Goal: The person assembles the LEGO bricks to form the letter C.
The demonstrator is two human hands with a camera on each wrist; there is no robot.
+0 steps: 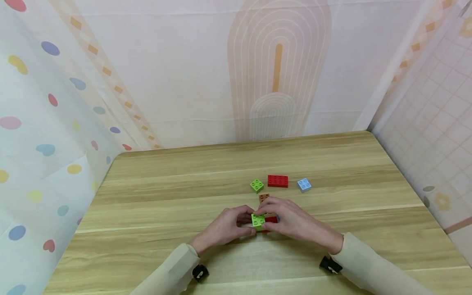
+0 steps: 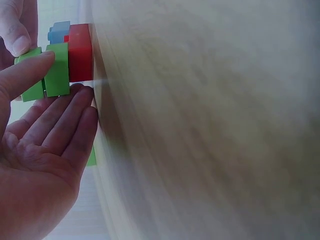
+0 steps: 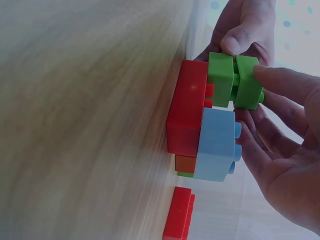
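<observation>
A red brick (image 3: 187, 110) lies flat on the table between both hands. It carries a light blue brick (image 3: 215, 145) at one end and a lower green brick (image 3: 220, 80) at the other. Over that one sits an upper green brick (image 1: 258, 220), slightly tilted, with a narrow gap showing between the two. My right hand (image 1: 295, 219) pinches the upper green brick between thumb and fingers. From the other side my left hand (image 1: 225, 227) holds the lower green brick, thumb against it and fingers stretched out behind.
Just beyond the hands lies an orange brick (image 1: 263, 197), partly hidden by the right hand. Farther back on the wooden table (image 1: 177, 196) are a loose green brick (image 1: 257, 185), a long red brick (image 1: 277, 181) and another light blue brick (image 1: 304, 184). Patterned cloth hangs behind.
</observation>
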